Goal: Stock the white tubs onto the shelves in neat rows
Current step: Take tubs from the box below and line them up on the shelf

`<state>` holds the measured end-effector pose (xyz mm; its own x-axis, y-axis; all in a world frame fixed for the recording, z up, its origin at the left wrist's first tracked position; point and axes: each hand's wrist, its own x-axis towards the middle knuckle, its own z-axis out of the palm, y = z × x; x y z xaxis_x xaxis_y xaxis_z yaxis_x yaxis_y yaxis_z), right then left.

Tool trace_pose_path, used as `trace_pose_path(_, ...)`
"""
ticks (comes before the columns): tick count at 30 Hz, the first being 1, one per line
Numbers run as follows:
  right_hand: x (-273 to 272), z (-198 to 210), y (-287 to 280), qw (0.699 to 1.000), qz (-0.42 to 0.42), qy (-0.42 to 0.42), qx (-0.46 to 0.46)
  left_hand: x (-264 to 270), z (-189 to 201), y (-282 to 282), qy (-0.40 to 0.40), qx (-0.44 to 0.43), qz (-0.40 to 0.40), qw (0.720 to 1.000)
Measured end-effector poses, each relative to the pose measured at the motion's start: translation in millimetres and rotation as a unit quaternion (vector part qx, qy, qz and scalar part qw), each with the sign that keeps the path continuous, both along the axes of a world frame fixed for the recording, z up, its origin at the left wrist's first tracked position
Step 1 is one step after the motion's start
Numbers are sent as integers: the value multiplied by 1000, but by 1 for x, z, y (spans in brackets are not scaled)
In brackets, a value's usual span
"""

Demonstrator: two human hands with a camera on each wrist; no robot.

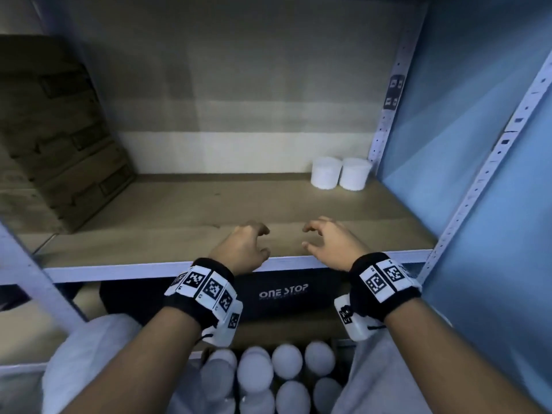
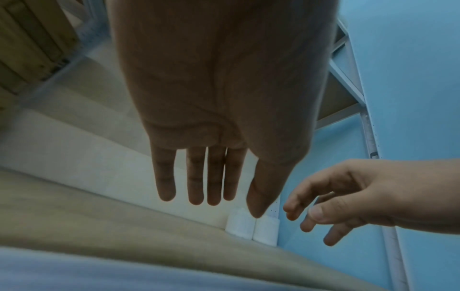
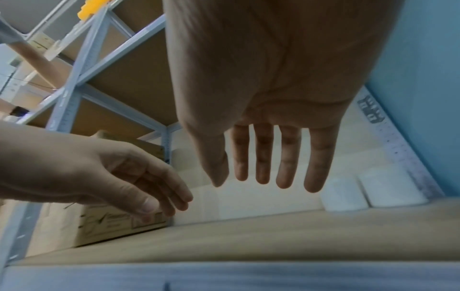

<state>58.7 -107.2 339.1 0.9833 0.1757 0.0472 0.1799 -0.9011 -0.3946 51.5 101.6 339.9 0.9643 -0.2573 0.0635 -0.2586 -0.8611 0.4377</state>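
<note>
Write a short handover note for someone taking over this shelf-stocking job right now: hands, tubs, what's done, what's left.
Left hand and right hand: both empty, fingers relaxed, over the shelf's front edge.
Done: two white tubs stand side by side at the back right corner of the shelf.
Left: many more tubs wait below, between the arms. Carry on the row leftward from the placed pair.

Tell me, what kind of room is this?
Probably a stockroom or shop storeroom. There are metal shelves with slotted posts, stacked cardboard boxes at the left, two white tubs already placed, and more tubs waiting below.
</note>
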Motion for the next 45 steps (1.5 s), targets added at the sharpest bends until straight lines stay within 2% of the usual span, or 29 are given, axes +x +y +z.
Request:
trace_pose_path(5,-24,-28,33,998,64,9,-2,-29,-34,25,35,-10,17,999)
trace_pose_path(9,-33,-68,52,995,82,60,11,-38,-72,40,94,10,26,995)
trace_pose_path(19,-32,-183,66,964,67,256,14,-47,-190,50,296,66,66,950)
trace_pose_path(25,-33,-236,82,947,84,305,-55,-53,-238,54,323,114,93,935)
trace_pose_path(33,-46,-292,102,922,131,312,-188,-60,-276,61,386,157,110,902)
trace_pose_path(40,-43,-311,118,913,142,332,-190,-62,-296,67,412,147,113,892)
trace_pose_path(45,-44,-317,125,913,150,327,-195,-61,-299,61,391,164,112,899)
